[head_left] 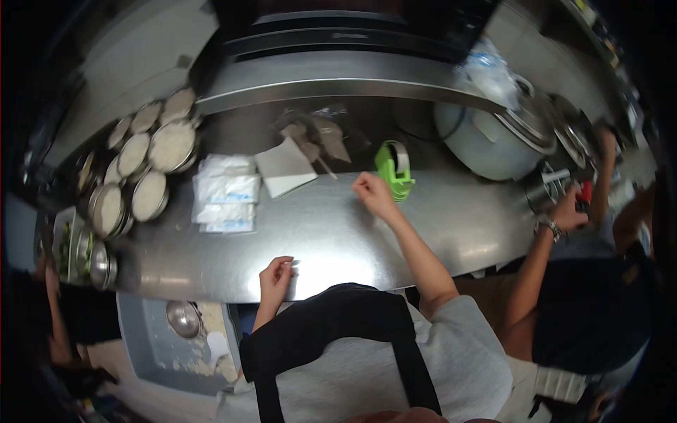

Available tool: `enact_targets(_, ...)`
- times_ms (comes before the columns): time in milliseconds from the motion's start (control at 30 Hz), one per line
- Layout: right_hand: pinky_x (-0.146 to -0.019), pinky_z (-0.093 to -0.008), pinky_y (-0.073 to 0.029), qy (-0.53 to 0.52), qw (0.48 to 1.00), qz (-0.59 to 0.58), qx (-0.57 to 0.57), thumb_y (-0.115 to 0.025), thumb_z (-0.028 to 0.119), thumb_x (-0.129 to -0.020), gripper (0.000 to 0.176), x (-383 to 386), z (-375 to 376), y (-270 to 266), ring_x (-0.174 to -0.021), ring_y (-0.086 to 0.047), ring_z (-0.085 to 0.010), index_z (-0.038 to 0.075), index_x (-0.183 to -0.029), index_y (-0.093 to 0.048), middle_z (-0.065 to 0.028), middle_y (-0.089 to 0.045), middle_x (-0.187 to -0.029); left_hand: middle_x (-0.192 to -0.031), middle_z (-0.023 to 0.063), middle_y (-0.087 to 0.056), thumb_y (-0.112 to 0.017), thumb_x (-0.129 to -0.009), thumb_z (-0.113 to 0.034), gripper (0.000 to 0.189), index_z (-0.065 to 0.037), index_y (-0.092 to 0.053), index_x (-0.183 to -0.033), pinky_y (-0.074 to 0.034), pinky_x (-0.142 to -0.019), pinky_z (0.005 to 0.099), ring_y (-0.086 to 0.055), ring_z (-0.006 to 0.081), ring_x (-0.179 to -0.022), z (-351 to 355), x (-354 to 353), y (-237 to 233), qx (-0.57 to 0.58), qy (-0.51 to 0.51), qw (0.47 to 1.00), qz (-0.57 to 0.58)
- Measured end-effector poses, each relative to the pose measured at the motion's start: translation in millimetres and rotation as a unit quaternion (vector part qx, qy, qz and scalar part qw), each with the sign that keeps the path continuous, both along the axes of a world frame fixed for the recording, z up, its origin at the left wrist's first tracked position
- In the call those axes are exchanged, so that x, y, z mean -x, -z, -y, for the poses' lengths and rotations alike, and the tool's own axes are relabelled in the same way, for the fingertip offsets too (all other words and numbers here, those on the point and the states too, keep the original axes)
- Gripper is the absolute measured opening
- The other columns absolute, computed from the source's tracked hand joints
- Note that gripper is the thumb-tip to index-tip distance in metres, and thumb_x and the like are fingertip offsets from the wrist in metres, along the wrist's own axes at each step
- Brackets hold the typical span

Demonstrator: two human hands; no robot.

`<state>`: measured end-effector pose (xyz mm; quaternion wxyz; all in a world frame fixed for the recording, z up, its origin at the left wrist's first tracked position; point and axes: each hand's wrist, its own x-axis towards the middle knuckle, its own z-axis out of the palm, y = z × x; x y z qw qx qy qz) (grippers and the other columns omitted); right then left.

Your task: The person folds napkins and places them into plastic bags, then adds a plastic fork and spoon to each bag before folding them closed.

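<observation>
My right hand is over the steel counter, just left of a green tape dispenser; its fingers are curled together, and whether they pinch anything is too small to tell. Near the counter's front edge is my left hand, its fingers bent, with nothing visible held. Between and beyond the hands lie a stack of white paper sheets and piles of clear plastic packets with blue print. Behind the paper are brown items in clear plastic.
Metal bowls of rice crowd the left end, beside containers of greens. A grey tub with a bowl and scoop sits below the front edge. A large pot stands at the right, near a co-worker's hand.
</observation>
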<state>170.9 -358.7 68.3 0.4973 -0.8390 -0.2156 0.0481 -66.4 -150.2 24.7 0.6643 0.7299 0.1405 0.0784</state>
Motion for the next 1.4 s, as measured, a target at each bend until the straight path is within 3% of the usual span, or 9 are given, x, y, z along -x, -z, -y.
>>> enact_targets(133,-0.053,-0.0313,-0.041,-0.026,0.998,-0.022,0.059,-0.058,0.016,-0.081,0.015,-30,-24,0,-0.053,-0.052,-0.0167,0.003,-0.076,-0.057,-0.0084,-0.056,-0.059,-0.067,0.0014,-0.056,-0.05,-0.087,-0.006,0.017,0.001,-0.059,-0.1,-0.043,-0.061,0.0195,-0.053,0.0062,-0.065,-3,-2,-9,-0.025,-0.012,1.0,-0.004)
enact_targets(367,-0.062,-0.0377,-0.046,0.005,0.976,0.176,0.124,-0.056,0.014,-0.079,0.013,-65,-83,36,-0.067,-0.061,-0.0289,0.002,-0.084,-0.061,-0.0144,-0.062,-0.072,-0.064,0.0015,-0.055,-0.052,-0.086,-0.008,0.017,0.001,-0.06,-0.099,-0.043,-0.059,0.0197,-0.054,0.0069,-0.063,-9,2,-6,-0.015,-0.047,0.998,0.03)
enact_targets(633,-0.076,-0.039,-0.045,-0.225,0.895,0.305,0.235,-0.06,0.011,-0.075,0.014,-35,-141,36,-0.089,-0.055,-0.0327,0.002,-0.086,-0.06,-0.014,-0.057,-0.09,-0.065,0.0023,-0.057,-0.052,-0.086,-0.007,0.017,0.0,-0.06,-0.1,-0.043,-0.059,0.0202,-0.056,0.0078,-0.065,-12,5,-9,-0.008,-0.072,0.997,0.025)
enact_targets(767,-0.071,-0.0362,-0.045,-0.166,0.95,0.254,0.075,-0.062,0.009,-0.074,0.012,-36,-117,0,-0.08,-0.057,-0.0299,0.002,-0.084,-0.06,-0.0131,-0.058,-0.087,-0.071,0.0028,-0.058,-0.051,-0.086,-0.004,0.019,-0.001,-0.059,-0.103,-0.044,-0.06,0.0196,-0.056,0.0078,-0.067,-15,2,3,0.006,-0.082,0.996,0.043)
enact_targets(867,-0.067,-0.0349,-0.046,-0.042,0.949,0.305,-0.074,-0.061,0.005,-0.074,0.006,-21,-54,-102,-0.076,-0.057,-0.0275,0.001,-0.079,-0.06,-0.0118,-0.058,-0.081,-0.071,0.0012,-0.056,-0.05,-0.087,-0.004,0.018,0.001,-0.058,-0.103,-0.042,-0.059,0.018,-0.054,0.0065,-0.067,-19,8,4,0.028,-0.105,0.994,0.032)
enact_targets(967,-0.06,-0.0323,-0.042,0.16,0.846,0.506,-0.052,-0.062,0.002,-0.073,0.005,-19,27,-183,-0.067,-0.053,-0.0231,0.002,-0.07,-0.057,-0.0091,-0.055,-0.072,-0.07,0.0011,-0.056,-0.05,-0.087,-0.005,0.018,0.001,-0.057,-0.103,-0.04,-0.057,0.0175,-0.053,0.0059,-0.066,-18,8,2,0.051,-0.096,0.993,0.044)
enact_targets(1100,-0.072,-0.0364,-0.041,0.339,0.751,0.556,0.106,-0.062,0.013,-0.077,0.01,-54,121,-234,-0.08,-0.052,-0.0274,0.003,-0.079,-0.061,-0.0113,-0.057,-0.08,-0.069,0.0011,-0.056,-0.05,-0.087,-0.006,0.018,0.001,-0.058,-0.102,-0.039,-0.056,0.0176,-0.052,0.0053,-0.065,-7,-9,-23,0.045,-0.053,0.997,0.037)
enact_targets(1267,-0.071,-0.0367,-0.041,0.315,0.781,0.512,0.166,-0.062,0.014,-0.076,0.012,-93,153,-231,-0.081,-0.053,-0.0277,0.003,-0.08,-0.061,-0.0113,-0.057,-0.081,-0.068,0.0022,-0.058,-0.052,-0.086,-0.007,0.017,0.0,-0.059,-0.1,-0.038,-0.055,0.0181,-0.051,0.0044,-0.061,12,-38,-51,-0.001,0.026,0.997,0.074)
enact_targets(1400,-0.067,-0.0327,-0.041,0.286,0.789,0.544,-0.021,-0.062,0.01,-0.075,0.011,-61,120,-247,-0.071,-0.053,-0.0249,0.001,-0.074,-0.056,-0.0093,-0.056,-0.075,-0.068,0.0028,-0.059,-0.052,-0.086,-0.008,0.017,-0.001,-0.06,-0.1,-0.039,-0.054,0.0187,-0.05,0.0048,-0.059,21,-38,-67,-0.006,0.06,0.995,0.075)
